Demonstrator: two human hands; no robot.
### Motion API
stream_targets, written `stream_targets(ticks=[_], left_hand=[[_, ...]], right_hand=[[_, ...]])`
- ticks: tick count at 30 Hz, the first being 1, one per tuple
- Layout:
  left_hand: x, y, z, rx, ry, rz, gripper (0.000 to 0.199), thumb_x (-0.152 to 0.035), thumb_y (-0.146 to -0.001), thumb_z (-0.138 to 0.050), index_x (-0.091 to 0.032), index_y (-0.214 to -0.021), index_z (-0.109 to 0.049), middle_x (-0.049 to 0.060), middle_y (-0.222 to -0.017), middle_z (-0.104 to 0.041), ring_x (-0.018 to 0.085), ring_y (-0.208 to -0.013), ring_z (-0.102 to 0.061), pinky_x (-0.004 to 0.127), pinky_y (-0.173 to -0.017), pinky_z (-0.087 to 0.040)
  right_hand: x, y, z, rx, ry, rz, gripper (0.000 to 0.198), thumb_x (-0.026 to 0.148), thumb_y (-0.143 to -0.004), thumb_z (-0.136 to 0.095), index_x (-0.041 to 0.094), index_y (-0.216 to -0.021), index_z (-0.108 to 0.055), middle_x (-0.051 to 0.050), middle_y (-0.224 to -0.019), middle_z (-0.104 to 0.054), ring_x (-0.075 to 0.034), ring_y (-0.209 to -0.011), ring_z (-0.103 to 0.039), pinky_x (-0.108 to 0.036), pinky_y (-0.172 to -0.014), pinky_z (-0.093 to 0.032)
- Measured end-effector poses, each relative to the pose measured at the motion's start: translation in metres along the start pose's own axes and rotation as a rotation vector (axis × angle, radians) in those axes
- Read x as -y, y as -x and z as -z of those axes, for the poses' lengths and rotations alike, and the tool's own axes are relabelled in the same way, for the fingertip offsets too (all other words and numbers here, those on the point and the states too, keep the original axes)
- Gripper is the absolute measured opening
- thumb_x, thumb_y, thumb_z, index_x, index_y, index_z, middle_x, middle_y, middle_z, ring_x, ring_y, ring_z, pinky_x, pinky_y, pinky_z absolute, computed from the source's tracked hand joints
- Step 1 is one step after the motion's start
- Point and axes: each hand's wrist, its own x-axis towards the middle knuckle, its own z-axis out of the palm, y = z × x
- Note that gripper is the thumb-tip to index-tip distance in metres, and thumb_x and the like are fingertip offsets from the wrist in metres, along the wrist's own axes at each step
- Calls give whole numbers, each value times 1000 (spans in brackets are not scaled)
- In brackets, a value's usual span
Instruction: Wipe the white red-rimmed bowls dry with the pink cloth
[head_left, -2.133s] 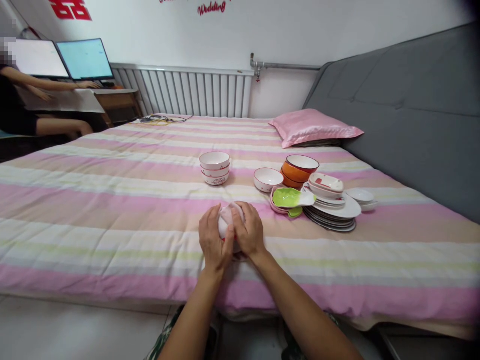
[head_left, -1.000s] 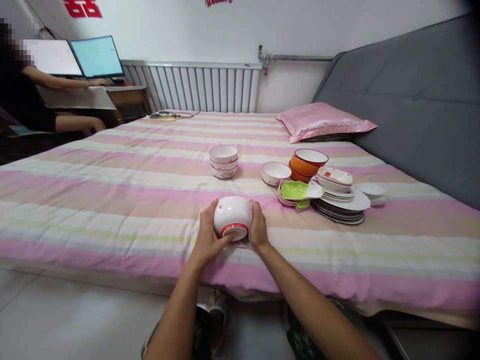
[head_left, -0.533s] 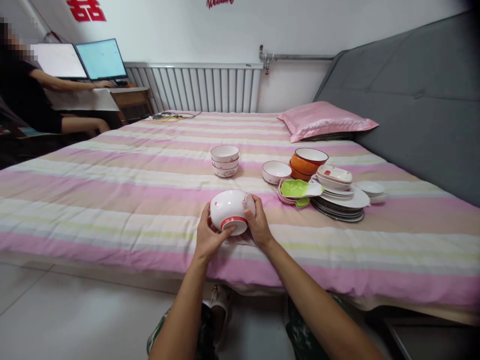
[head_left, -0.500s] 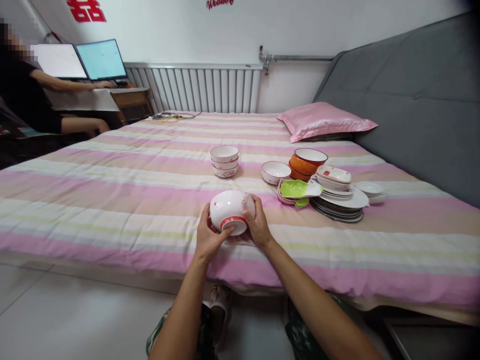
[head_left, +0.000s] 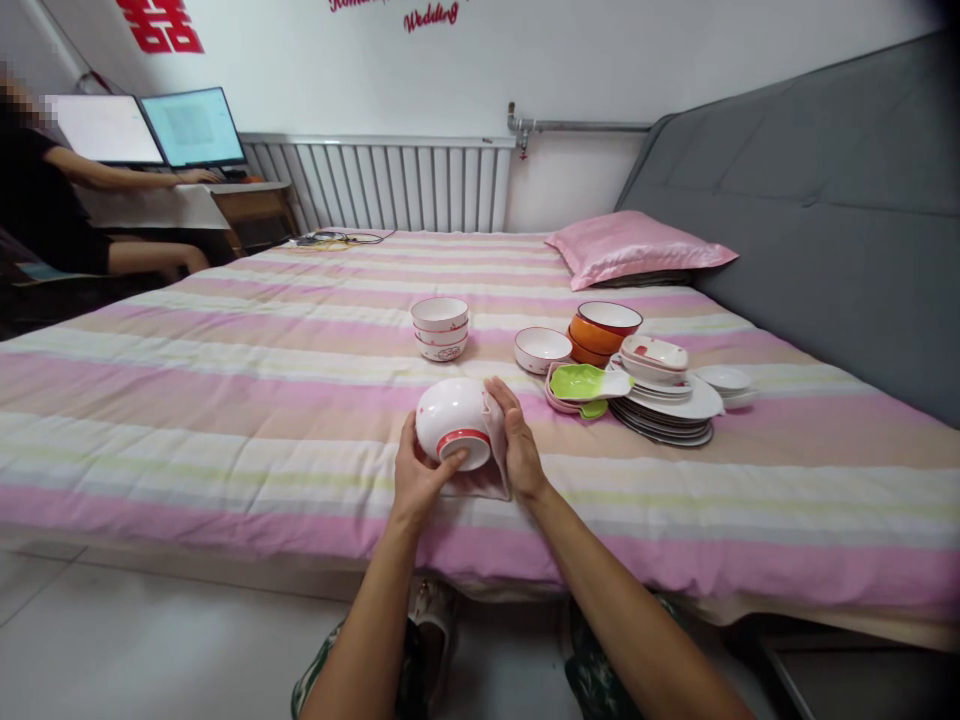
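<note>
A white bowl (head_left: 448,410) with a red ring round its foot is tilted on its side over the near part of the bed, its base facing me. My left hand (head_left: 417,474) grips it from the left, with the thumb on the foot. A pale pink cloth (head_left: 498,452) lies against the bowl's right side and hangs below it. My right hand (head_left: 523,452) holds the cloth to the bowl, fingers fairly straight and close together. Its fingertips rest near the bowl's upper right rim; part of the cloth is hidden behind the hand and bowl.
Three stacked white bowls (head_left: 440,342) stand beyond my hands. Rightward are a single white bowl (head_left: 543,350), orange bowls (head_left: 600,335), a green leaf-shaped dish (head_left: 581,381) and stacked plates (head_left: 664,428). A pink pillow (head_left: 637,247) lies behind. A person (head_left: 45,200) sits by monitors at left.
My right hand has shifted slightly, its fingers straighter and less wrapped round the bowl, and more of the cloth shows. My left hand keeps its grip. The view has shifted a little.
</note>
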Motion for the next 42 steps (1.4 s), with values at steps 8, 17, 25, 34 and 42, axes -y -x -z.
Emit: stream_targets(ticks=[8, 17, 25, 34, 42], left_hand=[[-1, 1, 5, 144, -11, -25, 96, -36, -54, -83, -18, -137, -37, 17, -137, -48, 32, -122, -52, 39, -96, -49], [0, -1, 14, 188, 34, -52, 95, -32, -53, -84, -18, -136, -39, 16, -140, -46, 32, -128, -46, 41, -103, -43], [2, 0, 9, 122, 159, 55, 98, -26, -50, -85, -18, -137, -39, 16, -142, -45, 32, -128, -45, 37, -102, -43], [-5, 4, -1, 82, 333, 126, 82, -22, -52, -84, -18, -127, -51, 11, -123, -60, 28, -118, -54, 33, -97, -45], [-7, 8, -14, 50, 603, 236, 60, -22, -57, -83, -19, -112, -59, 4, -99, -68, 19, -93, -64, 28, -85, -50]], right_hand=[[20, 2, 16, 88, 7, 83, 45, 39, -90, -50, 29, -134, -47, -5, -141, -46, -22, -134, -39, -45, -114, -28], [29, 8, 18, 174, 19, 80, 80, 34, -79, -65, 23, -146, -23, -11, -144, -39, -26, -134, -37, -45, -113, -29], [23, 3, 20, 182, -16, -15, 84, 41, -75, -69, 21, -145, -25, -10, -147, -35, -26, -136, -34, -41, -114, -28], [23, 0, 19, 191, -104, -46, 80, 42, -77, -68, 22, -144, -28, -9, -148, -35, -27, -136, -35, -42, -114, -29], [20, 1, 15, 161, -124, -17, 79, 43, -80, -65, 21, -145, -24, -10, -149, -33, -26, -138, -32, -41, -115, -27]])
